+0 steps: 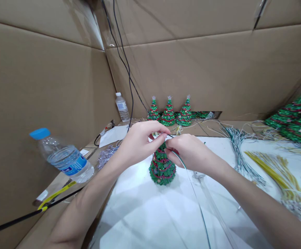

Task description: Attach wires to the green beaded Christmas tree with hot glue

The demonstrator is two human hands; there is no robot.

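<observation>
A small green Christmas tree with red garlands (162, 169) stands upright on the white table surface (134, 214), its top hidden behind the hands. Over it, my left hand (146, 140) is closed in a pinch; a short dark piece shows at its fingertips and runs toward the other hand. Close beside it on the right, my right hand (184, 150) is closed around a thin green and white wire (195, 197), which trails down to the front edge of the view.
Three similar trees (168, 112) stand behind, with more trees (293, 121) at the right. Bundles of green wires (240, 155) and yellow wires (277, 169) lie at right. A large bottle (71, 162) and a small bottle (122, 108) are at left. Black cables (128, 69) hang behind.
</observation>
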